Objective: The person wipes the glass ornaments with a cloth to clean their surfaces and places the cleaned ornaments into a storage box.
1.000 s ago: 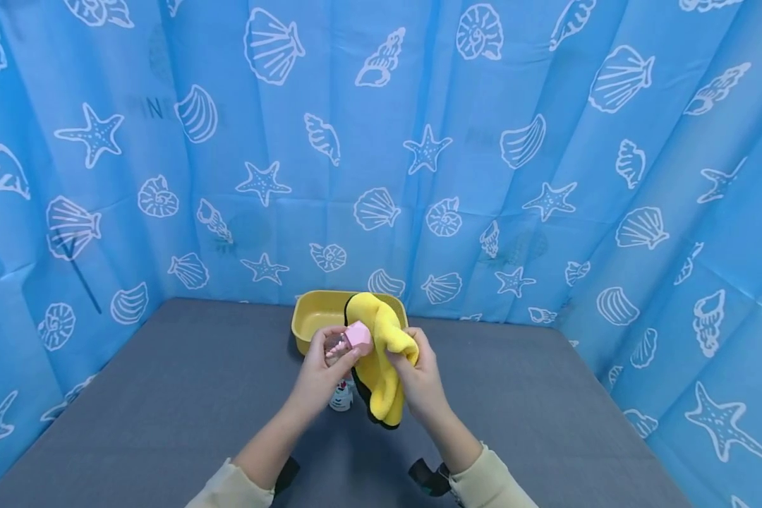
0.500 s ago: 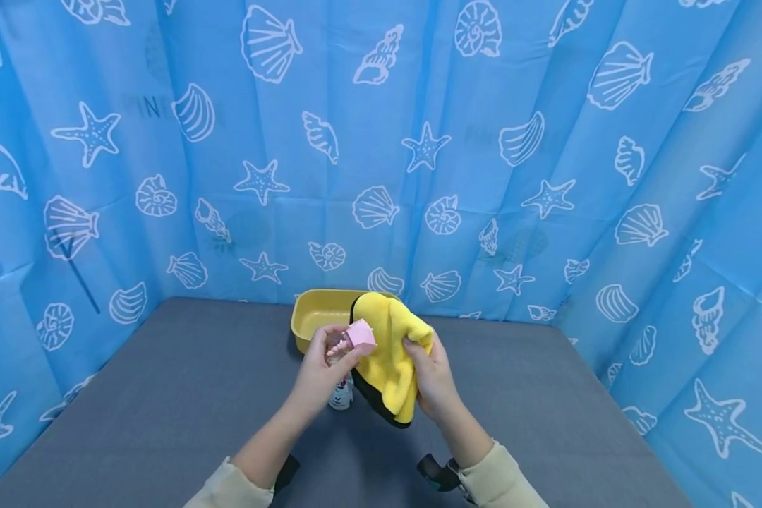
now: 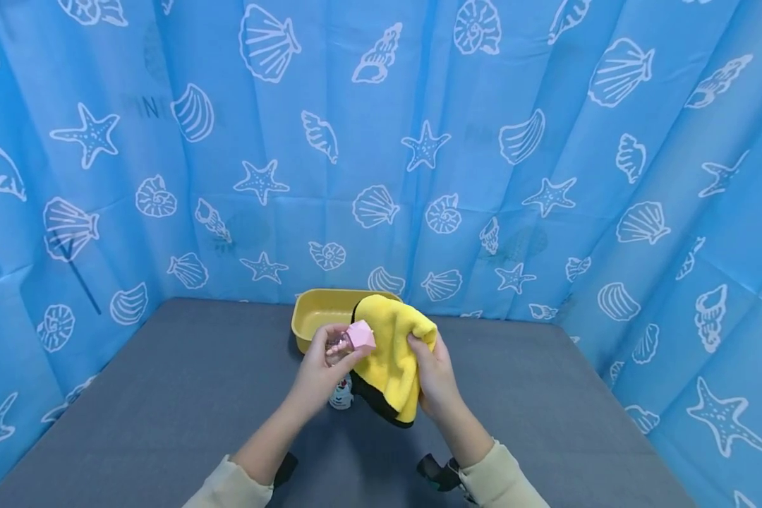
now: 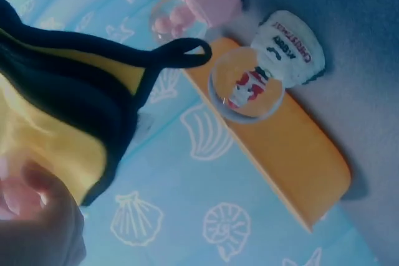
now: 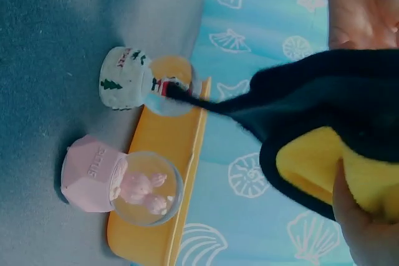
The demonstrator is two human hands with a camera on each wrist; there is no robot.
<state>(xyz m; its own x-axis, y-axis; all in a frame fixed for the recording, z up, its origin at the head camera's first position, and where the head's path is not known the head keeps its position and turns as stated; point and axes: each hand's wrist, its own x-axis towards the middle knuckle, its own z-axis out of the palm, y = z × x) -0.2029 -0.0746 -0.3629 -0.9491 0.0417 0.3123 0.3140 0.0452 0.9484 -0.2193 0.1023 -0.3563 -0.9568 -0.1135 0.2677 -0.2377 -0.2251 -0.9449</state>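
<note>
My left hand (image 3: 314,377) holds a snow globe with a pink faceted base (image 3: 360,336), tipped so the base points right. My right hand (image 3: 437,370) grips a yellow cloth with black edging (image 3: 387,339), which hangs just right of the pink base and overlaps it in the head view. A black loop sticks out from the cloth's edge in both wrist views. Below the hands, a snow globe with a white base (image 4: 292,48) lettered "Merry Christmas" stands upright on the table. Beside it stands another pink-based snow globe (image 5: 93,174), hidden behind my hands in the head view.
A yellow plastic bin (image 3: 311,317) stands at the back of the grey table (image 3: 216,395), behind the standing globes. A blue curtain with white shells and starfish (image 3: 419,176) closes off the back and both sides.
My right hand has moved to the right with the cloth, which now hangs flatter and wider. The left hand has stayed almost in place, with the globe's base turned slightly.
</note>
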